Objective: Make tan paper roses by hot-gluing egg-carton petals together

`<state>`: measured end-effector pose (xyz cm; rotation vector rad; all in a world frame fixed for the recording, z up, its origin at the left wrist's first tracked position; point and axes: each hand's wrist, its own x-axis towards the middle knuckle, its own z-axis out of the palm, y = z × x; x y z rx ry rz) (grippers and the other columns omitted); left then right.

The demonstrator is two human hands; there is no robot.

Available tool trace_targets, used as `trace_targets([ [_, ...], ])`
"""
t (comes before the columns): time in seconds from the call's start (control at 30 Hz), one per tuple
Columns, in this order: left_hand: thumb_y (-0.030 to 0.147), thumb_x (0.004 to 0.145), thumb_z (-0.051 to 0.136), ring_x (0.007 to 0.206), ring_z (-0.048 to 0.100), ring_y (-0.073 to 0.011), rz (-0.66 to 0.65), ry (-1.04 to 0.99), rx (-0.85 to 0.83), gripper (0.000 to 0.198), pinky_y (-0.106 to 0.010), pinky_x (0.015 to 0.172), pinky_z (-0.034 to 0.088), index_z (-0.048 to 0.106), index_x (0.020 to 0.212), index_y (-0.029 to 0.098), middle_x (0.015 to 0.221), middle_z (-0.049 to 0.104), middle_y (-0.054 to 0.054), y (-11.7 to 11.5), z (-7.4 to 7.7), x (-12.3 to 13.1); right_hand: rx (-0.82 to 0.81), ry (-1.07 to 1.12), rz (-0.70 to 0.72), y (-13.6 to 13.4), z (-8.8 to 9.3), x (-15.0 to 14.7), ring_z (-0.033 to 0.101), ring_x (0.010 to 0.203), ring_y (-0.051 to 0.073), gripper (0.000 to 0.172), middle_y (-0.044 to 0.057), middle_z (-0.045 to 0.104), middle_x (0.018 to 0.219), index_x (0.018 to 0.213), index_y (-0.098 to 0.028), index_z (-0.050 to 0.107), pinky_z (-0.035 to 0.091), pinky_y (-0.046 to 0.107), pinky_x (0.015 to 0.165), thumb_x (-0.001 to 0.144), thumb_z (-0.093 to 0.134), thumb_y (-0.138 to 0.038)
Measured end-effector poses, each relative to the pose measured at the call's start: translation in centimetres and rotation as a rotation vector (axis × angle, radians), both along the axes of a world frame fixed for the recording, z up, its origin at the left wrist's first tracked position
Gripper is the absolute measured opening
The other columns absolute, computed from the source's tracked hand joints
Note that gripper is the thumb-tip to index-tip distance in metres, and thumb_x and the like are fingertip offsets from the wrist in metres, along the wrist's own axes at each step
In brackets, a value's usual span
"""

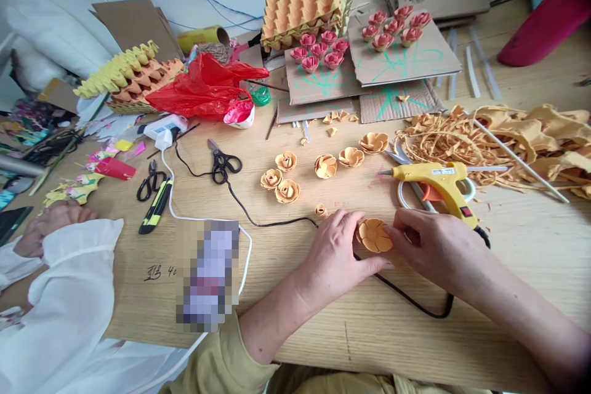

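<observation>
My left hand (339, 246) and my right hand (429, 243) both pinch one orange paper flower (373, 235) just above the wooden table (323, 320), fingers closed on its petal edges. A yellow glue gun (441, 184) stands just behind my right hand, its black cord (410, 301) running under my wrists. A small rolled orange bud (321, 210) lies near my left fingertips. Several finished orange flowers (286, 181) lie further back.
Orange egg-carton scraps (508, 141) pile at the right. Pink flowers on cardboard (318, 52), an egg tray stack (302, 3), a red bag (203, 89), scissors (221, 163) and a blurred phone (210, 271) lie around. Another person's white sleeve (64, 295) rests at the left.
</observation>
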<state>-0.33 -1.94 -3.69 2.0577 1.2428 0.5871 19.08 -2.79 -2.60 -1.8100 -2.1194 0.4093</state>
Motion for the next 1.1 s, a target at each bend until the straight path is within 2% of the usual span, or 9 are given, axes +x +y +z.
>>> trace_targets([
  [0.07, 0.044, 0.082, 0.076, 0.116, 0.061, -0.0296, 0.002, -0.029, -0.017, 0.052, -0.049, 0.105, 0.049, 0.056, 0.123, 0.017, 0.117, 0.066, -0.012, 0.1, 0.4, -0.2, -0.005, 0.034, -0.011, 0.0, 0.2, 0.3, 0.043, 0.040, 0.013, 0.036, -0.004, 0.048, 0.046, 0.058, -0.024, 0.047, 0.027, 0.025, 0.043, 0.087, 0.054, -0.045],
  [0.17, 0.029, 0.099, 0.051, 0.108, 0.064, -0.0242, -0.011, -0.038, -0.010, 0.026, -0.043, 0.099, 0.052, 0.057, 0.120, 0.016, 0.111, 0.067, -0.011, 0.3, 0.7, -0.5, 0.034, 0.077, -0.033, 0.2, 0.4, 0.8, 0.047, 0.042, 0.013, 0.036, -0.003, 0.051, 0.048, 0.064, -0.024, 0.052, 0.030, 0.026, 0.044, 0.090, 0.053, -0.049],
  [0.27, 0.020, 0.102, 0.039, 0.109, 0.063, -0.0229, -0.028, -0.020, 0.004, 0.026, -0.041, 0.099, 0.052, 0.059, 0.119, 0.016, 0.114, 0.066, -0.011, 0.5, 0.8, -0.6, 0.067, 0.157, 0.006, 0.3, 0.5, 0.9, 0.053, 0.046, 0.013, 0.022, -0.002, 0.060, 0.059, 0.085, -0.023, 0.064, 0.038, 0.025, 0.047, 0.094, 0.054, -0.041],
  [0.37, 0.018, 0.102, 0.038, 0.109, 0.064, -0.0225, -0.019, -0.002, 0.012, 0.027, -0.040, 0.099, 0.052, 0.060, 0.117, 0.017, 0.114, 0.066, -0.011, 0.5, 0.7, -0.5, 0.065, 0.215, 0.070, 0.3, 0.4, 0.5, 0.055, 0.049, 0.012, 0.020, 0.000, 0.065, 0.071, 0.099, -0.021, 0.070, 0.043, 0.025, 0.050, 0.095, 0.054, -0.032],
  [0.53, 0.017, 0.101, 0.039, 0.104, 0.064, -0.0228, -0.003, 0.023, 0.018, 0.025, -0.039, 0.095, 0.053, 0.062, 0.113, 0.016, 0.110, 0.067, -0.010, 0.5, 0.6, -0.1, 0.080, 0.195, 0.114, 0.1, -0.2, 0.1, 0.055, 0.056, 0.013, 0.028, 0.003, 0.061, 0.085, 0.115, -0.022, 0.072, 0.045, 0.027, 0.054, 0.096, 0.051, -0.025],
  [0.73, 0.017, 0.100, 0.041, 0.103, 0.065, -0.0217, -0.002, 0.007, 0.027, 0.024, -0.038, 0.095, 0.053, 0.062, 0.112, 0.018, 0.109, 0.067, -0.009, 0.5, 0.5, -0.1, 0.147, 0.239, 0.190, 0.2, -0.4, 0.0, 0.056, 0.066, 0.015, 0.026, 0.004, 0.057, 0.081, 0.105, -0.022, 0.077, 0.045, 0.027, 0.058, 0.096, 0.052, -0.021],
  [1.1, 0.016, 0.101, 0.040, 0.102, 0.063, -0.0217, -0.011, 0.012, 0.021, 0.025, -0.037, 0.093, 0.052, 0.062, 0.112, 0.017, 0.108, 0.066, -0.009, 0.5, 0.5, -0.2, 0.213, 0.231, 0.198, 0.1, -0.5, -0.3, 0.058, 0.064, 0.015, 0.024, 0.006, 0.058, 0.083, 0.099, -0.018, 0.076, 0.047, 0.026, 0.055, 0.096, 0.052, -0.017],
])
